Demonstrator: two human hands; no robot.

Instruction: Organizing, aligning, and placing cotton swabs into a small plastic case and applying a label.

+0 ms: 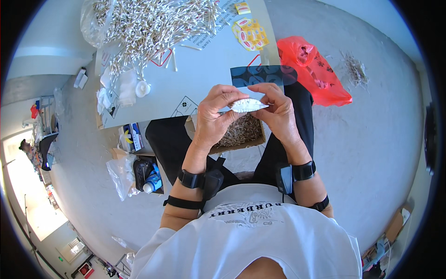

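Cotton swabs, one small white bundle (248, 105), sit pinched between both hands above one open cardboard box (241, 132) on the person's lap. Left hand (216, 114) curls closed on the bundle's left end; right hand (278, 111) grips the right end, fingers bent. One big loose swab heap (153, 23) covers the table's (209, 74) far side. One red bag (316, 69) lies on open floor to the right.

Swab heap (153, 23) ahead, bare floor (371, 139) rightward
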